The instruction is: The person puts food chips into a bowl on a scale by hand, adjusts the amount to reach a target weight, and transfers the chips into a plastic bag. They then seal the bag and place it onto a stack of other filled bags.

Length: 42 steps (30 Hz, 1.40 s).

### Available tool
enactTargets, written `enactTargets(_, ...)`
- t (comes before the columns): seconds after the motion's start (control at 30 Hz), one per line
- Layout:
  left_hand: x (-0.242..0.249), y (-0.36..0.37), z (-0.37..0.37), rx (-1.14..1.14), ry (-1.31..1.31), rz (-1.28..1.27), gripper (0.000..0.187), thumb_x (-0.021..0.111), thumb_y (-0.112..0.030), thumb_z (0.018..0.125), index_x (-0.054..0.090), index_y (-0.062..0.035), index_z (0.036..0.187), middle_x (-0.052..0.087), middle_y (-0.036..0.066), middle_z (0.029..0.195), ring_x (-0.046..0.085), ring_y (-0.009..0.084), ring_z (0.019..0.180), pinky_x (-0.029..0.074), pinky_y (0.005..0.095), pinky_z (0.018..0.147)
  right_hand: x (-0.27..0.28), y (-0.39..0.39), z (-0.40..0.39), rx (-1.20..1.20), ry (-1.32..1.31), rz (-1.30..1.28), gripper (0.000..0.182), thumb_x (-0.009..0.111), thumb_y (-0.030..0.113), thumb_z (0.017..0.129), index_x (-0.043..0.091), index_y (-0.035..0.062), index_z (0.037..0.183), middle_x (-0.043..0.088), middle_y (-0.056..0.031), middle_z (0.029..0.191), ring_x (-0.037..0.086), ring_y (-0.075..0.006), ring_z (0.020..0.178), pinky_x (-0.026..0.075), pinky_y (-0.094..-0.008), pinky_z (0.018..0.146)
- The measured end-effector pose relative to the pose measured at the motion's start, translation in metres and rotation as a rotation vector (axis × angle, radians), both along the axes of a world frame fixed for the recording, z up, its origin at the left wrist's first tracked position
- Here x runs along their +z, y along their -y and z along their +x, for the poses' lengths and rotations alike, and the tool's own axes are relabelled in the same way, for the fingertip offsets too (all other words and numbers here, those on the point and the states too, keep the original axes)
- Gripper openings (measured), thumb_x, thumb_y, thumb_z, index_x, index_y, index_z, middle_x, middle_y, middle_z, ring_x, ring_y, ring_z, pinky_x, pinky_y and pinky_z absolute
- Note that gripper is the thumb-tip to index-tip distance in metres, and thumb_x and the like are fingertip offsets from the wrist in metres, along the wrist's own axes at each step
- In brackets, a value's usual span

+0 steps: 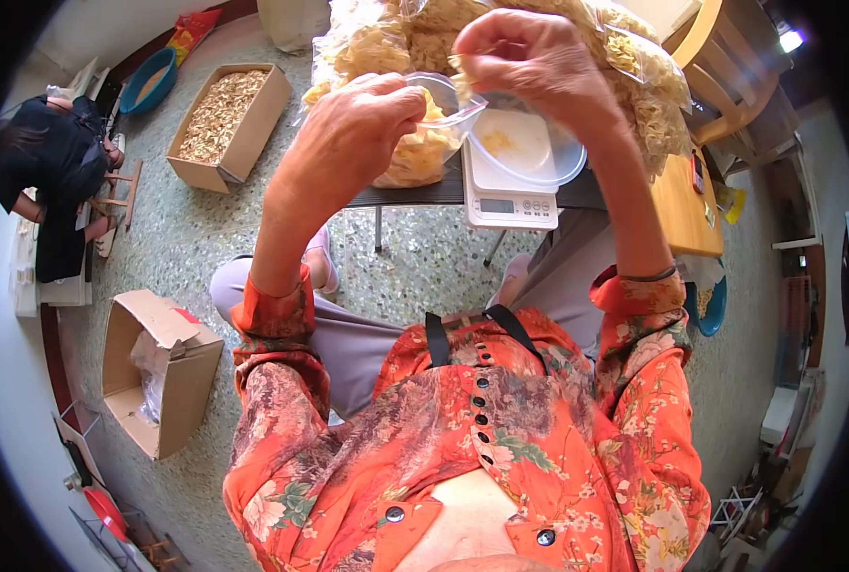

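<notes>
Holding the clear plastic bag [415, 164] by its lip, my left hand [338, 129] is closed in a firm pinch at the upper centre of the frame. My right hand [531, 65], to the right and slightly higher, has its thumb and fingers drawn together beside the bag's mouth. A pale flake seems to show at the fingertips, though I cannot tell how much they grip. The bag, partly filled with yellowish flakes, sits near the front edge of the dark table [443, 187].

For clean handling, the lip is best held taut and rounded, with the right fingers brought well inside the opening before they loosen; a slack lip could fold inward and catch pieces. A light pinch would suit the flakes, which look dry and brittle.

Materials: the bag is thin, glossy and creased. Just right of it, a round, translucent tub [565, 156] rests on a smooth white scale [512, 206] with a squared display panel. Bulging bags [362, 43] of thin, curled, irregular flakes line the top of the frame. At upper left, a matte cardboard box [262, 136] holds coarse tan pieces on the speckled floor [400, 243].
</notes>
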<state>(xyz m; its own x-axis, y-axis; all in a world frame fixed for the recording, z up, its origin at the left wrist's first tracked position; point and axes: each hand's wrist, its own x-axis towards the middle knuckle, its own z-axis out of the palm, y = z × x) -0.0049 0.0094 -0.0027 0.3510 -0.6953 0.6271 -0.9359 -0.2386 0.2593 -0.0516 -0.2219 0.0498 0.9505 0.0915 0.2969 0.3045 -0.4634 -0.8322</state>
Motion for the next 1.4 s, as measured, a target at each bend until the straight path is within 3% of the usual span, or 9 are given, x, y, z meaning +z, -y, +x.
enactTargets(0.1,0.003,-0.002,0.0,0.035,0.002,-0.002,0.007,0.071,-0.008,0.086,0.066,-0.0054,0.09,0.064,0.01,0.091,0.065,0.0319,0.079,0.052,0.0414,0.069,-0.024,-0.013,0.017,0.064,0.139,-0.059,0.012,0.074,0.007,0.084,0.075,0.0022,0.096,0.07,-0.0019,0.079,0.066,-0.0064,0.075,0.056,-0.0235,0.07)
enactTargets(0.17,0.007,-0.005,-0.001,0.04,0.021,-0.001,0.007,0.071,-0.008,0.086,0.066,-0.0054,0.089,0.064,0.009,0.092,0.065,0.0312,0.078,0.052,0.0412,0.068,-0.03,-0.021,0.015,0.046,0.261,-0.247,0.013,0.075,0.009,0.085,0.074,0.0021,0.096,0.073,-0.0089,0.08,0.071,-0.0152,0.075,0.058,-0.0298,0.072)
enactTargets(0.23,0.01,-0.008,-0.001,0.047,0.034,-0.002,0.007,0.072,-0.008,0.086,0.066,-0.0055,0.088,0.064,0.008,0.092,0.065,0.0306,0.077,0.051,0.0411,0.068,-0.025,-0.023,0.008,0.08,0.162,-0.315,0.014,0.076,0.009,0.085,0.075,0.0022,0.097,0.074,-0.0119,0.083,0.072,-0.0196,0.078,0.058,-0.0325,0.074)
enactTargets(0.43,0.01,-0.008,0.0,0.024,0.055,-0.006,0.007,0.072,-0.009,0.085,0.066,-0.0062,0.087,0.064,0.007,0.092,0.065,0.0292,0.08,0.051,0.0405,0.069,-0.033,-0.015,0.012,0.163,0.173,-0.175,0.016,0.073,0.007,0.087,0.074,0.0035,0.103,0.076,-0.0138,0.091,0.073,-0.0202,0.081,0.058,-0.0336,0.076)
enactTargets(0.63,0.011,-0.01,0.004,0.002,0.122,-0.012,0.01,0.074,-0.011,0.083,0.066,-0.0065,0.086,0.067,0.004,0.095,0.063,0.0278,0.095,0.052,0.0402,0.08,-0.019,-0.015,-0.005,-0.012,0.301,-0.417,0.018,0.075,0.009,0.087,0.074,0.0038,0.105,0.076,-0.0117,0.094,0.072,-0.0197,0.079,0.056,-0.0335,0.072)
enactTargets(0.77,0.013,-0.011,0.005,0.049,0.132,0.07,0.011,0.074,-0.014,0.083,0.064,-0.0086,0.086,0.071,0.003,0.105,0.061,0.0279,0.106,0.047,0.0412,0.093,-0.022,-0.011,-0.017,-0.017,0.192,-0.371,0.02,0.076,0.013,0.087,0.074,0.0041,0.105,0.076,-0.0123,0.094,0.072,-0.0217,0.077,0.056,-0.0339,0.071)
enactTargets(1.0,-0.003,-0.007,0.016,-0.024,0.146,0.104,0.013,0.069,-0.017,0.09,0.06,-0.0127,0.098,0.072,0.002,0.11,0.052,0.0331,0.133,0.033,0.0497,0.113,-0.048,-0.009,-0.01,0.171,0.249,-0.67,0.029,0.078,0.018,0.08,0.074,0.0092,0.107,0.069,-0.012,0.107,0.067,-0.035,0.1,0.054,-0.0447,0.087)
enactTargets(1.2,-0.005,-0.007,0.018,0.057,0.145,0.137,0.011,0.067,-0.016,0.094,0.061,-0.0124,0.102,0.07,0.007,0.101,0.059,0.0314,0.122,0.034,0.0519,0.114,-0.053,-0.005,-0.01,0.077,0.244,-0.769,0.018,0.077,0.022,0.083,0.071,0.0076,0.092,0.07,-0.0134,0.09,0.068,-0.0358,0.091,0.055,-0.047,0.081)
enactTargets(1.4,-0.008,-0.011,0.022,0.086,0.134,0.119,0.015,0.073,-0.017,0.089,0.067,-0.0106,0.101,0.072,0.008,0.102,0.066,0.0281,0.112,0.034,0.0517,0.116,-0.054,-0.006,-0.006,0.014,0.309,-0.795,0.02,0.076,0.026,0.086,0.07,0.0073,0.09,0.07,-0.0152,0.083,0.07,-0.036,0.085,0.056,-0.0478,0.077)
